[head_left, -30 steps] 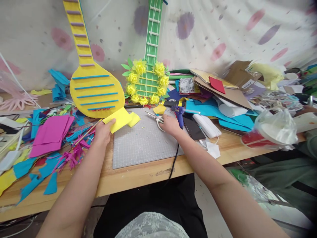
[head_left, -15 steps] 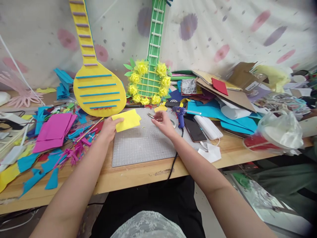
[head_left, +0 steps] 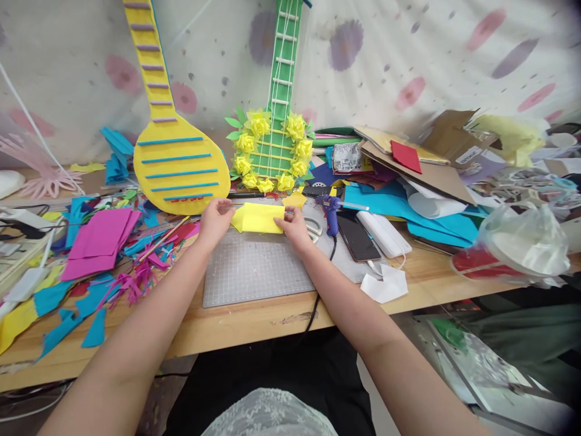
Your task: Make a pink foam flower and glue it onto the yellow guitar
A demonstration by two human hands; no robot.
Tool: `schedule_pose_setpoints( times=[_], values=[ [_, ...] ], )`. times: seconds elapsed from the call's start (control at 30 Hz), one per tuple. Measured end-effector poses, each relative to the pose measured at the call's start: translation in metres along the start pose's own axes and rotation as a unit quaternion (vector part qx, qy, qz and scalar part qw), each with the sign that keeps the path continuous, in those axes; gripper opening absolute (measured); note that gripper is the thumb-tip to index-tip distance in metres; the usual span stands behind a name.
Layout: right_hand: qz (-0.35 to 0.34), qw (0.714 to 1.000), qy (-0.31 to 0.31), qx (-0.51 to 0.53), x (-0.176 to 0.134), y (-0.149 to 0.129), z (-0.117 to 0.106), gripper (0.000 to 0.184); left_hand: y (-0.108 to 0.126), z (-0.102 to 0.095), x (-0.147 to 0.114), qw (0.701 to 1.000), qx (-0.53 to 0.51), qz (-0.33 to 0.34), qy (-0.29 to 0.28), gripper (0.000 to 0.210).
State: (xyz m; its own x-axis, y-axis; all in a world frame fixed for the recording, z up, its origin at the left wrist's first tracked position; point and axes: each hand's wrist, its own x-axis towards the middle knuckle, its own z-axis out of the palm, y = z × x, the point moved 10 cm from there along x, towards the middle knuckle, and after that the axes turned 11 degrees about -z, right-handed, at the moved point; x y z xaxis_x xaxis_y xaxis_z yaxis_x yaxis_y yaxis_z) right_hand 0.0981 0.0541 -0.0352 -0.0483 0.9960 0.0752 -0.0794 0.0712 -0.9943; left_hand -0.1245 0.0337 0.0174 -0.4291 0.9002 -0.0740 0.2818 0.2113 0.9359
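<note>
A folded piece of yellow crepe paper (head_left: 262, 218) is held up over the grey cutting mat (head_left: 254, 275). My right hand (head_left: 295, 229) pinches its right end between thumb and fingers. At the left end, where a pointed flap sticks out, my left hand (head_left: 216, 223) has its fingers bent in around the edge; the exact contact there is partly hidden. Scissors (head_left: 313, 227) lie on the mat just right of my right hand, only their pale handles showing. A blue glue gun (head_left: 331, 215) with a glue stick rests beyond them.
Behind stand a yellow guitar shape (head_left: 181, 166) and a green one (head_left: 281, 100) ringed with yellow paper flowers. Magenta sheets (head_left: 102, 239) and paper scraps crowd the left. To the right are a phone (head_left: 358, 236), a white power bank (head_left: 385, 233) and a bagged cup (head_left: 508, 248).
My right hand has left the scissors and taken the right end of the yellow paper. My left hand has moved right and slightly up, and the paper has shifted right.
</note>
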Motion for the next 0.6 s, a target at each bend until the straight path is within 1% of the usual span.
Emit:
schedule_pose_setpoints(
  times=[0.03, 0.07, 0.13, 0.2, 0.23, 0.3, 0.33, 0.4, 0.5, 0.57, 0.6],
  values=[
    [-0.014, 1.000, 0.021, -0.017, 0.001, -0.001, -0.006, 0.036, 0.007, 0.003, -0.001, 0.996, 0.083, 0.042, 0.005, 0.016],
    [-0.028, 0.998, 0.041, -0.038, 0.001, -0.003, -0.012, 0.034, 0.013, 0.011, -0.004, 0.983, 0.167, 0.083, 0.000, 0.016],
    [-0.052, 0.993, 0.074, -0.081, 0.002, -0.007, -0.022, 0.033, 0.020, 0.031, -0.013, 0.941, 0.302, 0.150, -0.027, 0.021],
    [-0.069, 0.987, 0.094, -0.114, 0.002, -0.010, -0.028, 0.033, 0.021, 0.050, -0.022, 0.901, 0.386, 0.193, -0.054, 0.027],
    [-0.075, 0.984, 0.103, -0.127, 0.003, -0.012, -0.031, 0.034, 0.021, 0.057, -0.025, 0.886, 0.412, 0.201, -0.065, 0.029],
    [-0.082, 0.980, 0.110, -0.146, 0.003, -0.013, -0.034, 0.035, 0.018, 0.064, -0.028, 0.874, 0.439, 0.194, -0.071, 0.028],
    [-0.085, 0.979, 0.109, -0.153, 0.003, -0.013, -0.034, 0.035, 0.018, 0.064, -0.027, 0.877, 0.439, 0.184, -0.066, 0.028],
    [-0.087, 0.978, 0.103, -0.162, 0.004, -0.013, -0.034, 0.036, 0.018, 0.058, -0.022, 0.900, 0.403, 0.161, -0.048, 0.031],
    [-0.083, 0.980, 0.106, -0.148, 0.003, -0.013, -0.035, 0.035, 0.018, 0.034, -0.009, 0.954, 0.278, 0.110, -0.006, 0.028],
    [-0.081, 0.983, 0.110, -0.118, 0.004, -0.015, -0.036, 0.034, 0.016, 0.016, -0.002, 0.971, 0.219, 0.088, 0.020, 0.025],
    [-0.079, 0.986, 0.107, -0.103, 0.006, -0.015, -0.034, 0.034, 0.016, 0.008, 0.001, 0.974, 0.208, 0.087, 0.027, 0.024]
  ],
)
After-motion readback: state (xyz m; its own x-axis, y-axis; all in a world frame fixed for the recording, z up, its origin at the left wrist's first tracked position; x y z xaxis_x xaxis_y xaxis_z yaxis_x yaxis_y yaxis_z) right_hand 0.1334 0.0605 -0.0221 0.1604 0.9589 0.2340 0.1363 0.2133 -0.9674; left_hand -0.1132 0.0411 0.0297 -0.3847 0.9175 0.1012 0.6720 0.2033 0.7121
